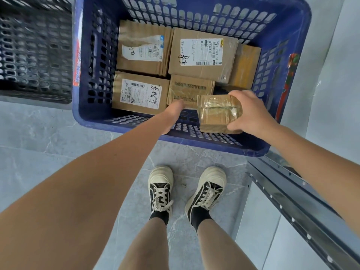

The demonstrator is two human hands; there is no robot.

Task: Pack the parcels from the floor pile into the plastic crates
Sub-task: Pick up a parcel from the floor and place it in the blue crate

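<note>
The taped box (218, 114) is at centre right of the frame, gripped by the right hand (251, 112), thumb on its near face and fingers over the far edge, held just inside the near wall of the blue crate (194, 145). It has not been set down; the bare patch of crate floor under it looks like its slot.

The left hand (174, 114) reaches in beside it toward the printed box (190, 90); its fingers are foreshortened, so I cannot tell whether it is spread or closed, and it seems to hold nothing.

One layer is nearly laid: the "87" box (202, 55), the torn-label box (144, 47), the near-left box (140, 93) and a plain box (245, 65) at the right wall.

The black crate (35, 51), upper left, is blurred and its contents unreadable. The floor pile is out of frame, so what remains cannot be judged. There is room above this layer.
</note>
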